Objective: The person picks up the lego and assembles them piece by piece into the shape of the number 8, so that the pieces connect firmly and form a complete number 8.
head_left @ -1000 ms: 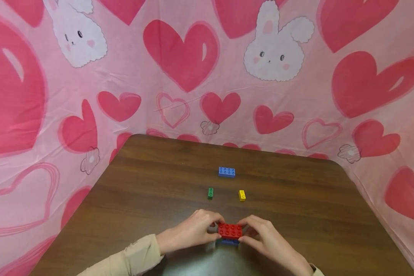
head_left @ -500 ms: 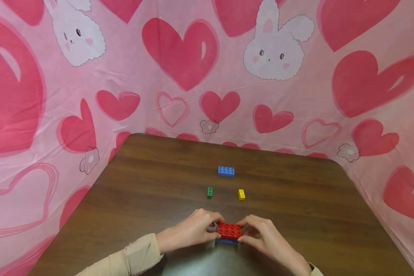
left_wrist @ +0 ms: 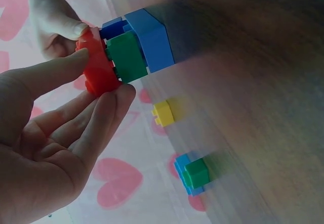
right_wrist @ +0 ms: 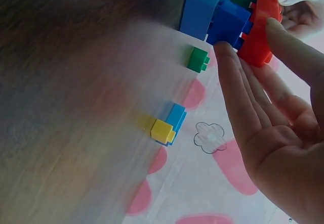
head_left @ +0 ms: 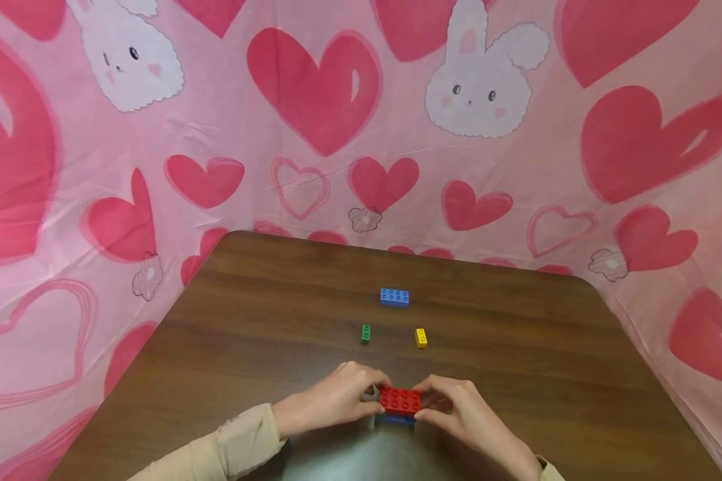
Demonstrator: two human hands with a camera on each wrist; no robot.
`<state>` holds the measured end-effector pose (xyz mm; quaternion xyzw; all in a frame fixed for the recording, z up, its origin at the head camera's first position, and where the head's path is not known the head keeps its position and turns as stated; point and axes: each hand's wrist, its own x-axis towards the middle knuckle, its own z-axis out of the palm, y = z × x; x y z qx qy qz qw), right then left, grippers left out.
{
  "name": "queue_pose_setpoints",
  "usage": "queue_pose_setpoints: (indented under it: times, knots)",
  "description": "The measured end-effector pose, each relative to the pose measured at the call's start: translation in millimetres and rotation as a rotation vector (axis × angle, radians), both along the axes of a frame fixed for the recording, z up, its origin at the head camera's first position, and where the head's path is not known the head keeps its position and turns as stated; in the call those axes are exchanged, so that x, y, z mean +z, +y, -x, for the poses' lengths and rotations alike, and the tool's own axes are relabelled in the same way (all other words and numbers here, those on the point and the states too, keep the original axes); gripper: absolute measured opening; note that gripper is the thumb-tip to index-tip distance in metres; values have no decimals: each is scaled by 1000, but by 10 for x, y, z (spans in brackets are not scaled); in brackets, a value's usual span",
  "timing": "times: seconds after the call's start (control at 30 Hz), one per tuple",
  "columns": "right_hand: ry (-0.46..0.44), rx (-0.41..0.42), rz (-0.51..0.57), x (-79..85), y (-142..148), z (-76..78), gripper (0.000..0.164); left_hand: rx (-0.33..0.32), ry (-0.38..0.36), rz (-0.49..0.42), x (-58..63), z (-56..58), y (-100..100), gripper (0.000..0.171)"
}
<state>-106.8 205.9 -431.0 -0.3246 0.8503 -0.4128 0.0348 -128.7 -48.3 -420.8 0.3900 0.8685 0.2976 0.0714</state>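
Note:
A red toy building brick (head_left: 400,401) with several studs sits at the top of a small stack near the front of the table. My left hand (head_left: 337,397) pinches its left end between thumb and fingers, and my right hand (head_left: 466,414) pinches its right end. Under the red brick, the left wrist view shows a green brick (left_wrist: 126,57), with a larger blue brick (left_wrist: 151,41) below it at the table. A smaller blue brick (right_wrist: 229,24) stands beside the green one in the right wrist view. Narrow gaps with studs show beneath the red brick.
Farther back on the brown table (head_left: 277,300) lie a small green brick (head_left: 366,334), a small yellow brick (head_left: 421,338) and a longer blue brick (head_left: 394,296). A pink cloth (head_left: 313,194) with hearts and rabbits hangs behind the table and along its sides.
Both hands keep their pinch on the red brick with hardly any movement. The head view has shifted very slightly; the loose bricks lie where they were.

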Motion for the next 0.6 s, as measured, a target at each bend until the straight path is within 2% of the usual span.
queue_pose_setpoints:
  times: [0.33, 0.4, 0.6]
  knots:
    - [-90, 10, -55, 24, 25, 15, 29, 11, -17, -3, -12, -15, -10, 24]
    - [-73, 20, -50, 7, 25, 25, 30, 13, -14, -6, -17, -19, -14, 24]
    - [52, 29, -56, -36, -1, 26, 30, 17, 11, -8, -23, -25, -22, 23]
